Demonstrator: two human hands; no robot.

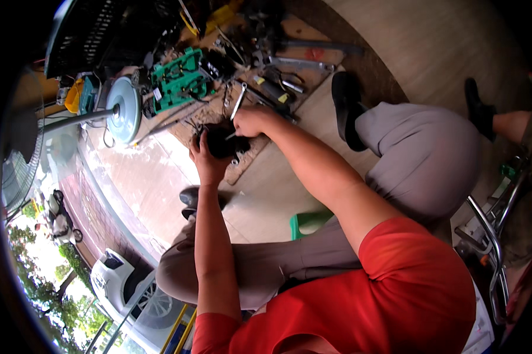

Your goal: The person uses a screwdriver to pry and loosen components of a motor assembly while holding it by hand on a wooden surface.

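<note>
Head view, item one: a black motor-like part held above the floor, just in front of the scattered tools and the green housing; our left hand cups it from below, fingers wrapped around its body, forearm rising straight from the lower edge. Item two: our right hand is clenched on a thin tool whose tip meets the part's top, arm reaching in diagonally with elbow bent. We judge a fastener is being worked; the next move calls for a steady left grip and the tip kept seated.

Matt black part (shiny metal wrench)
</note>
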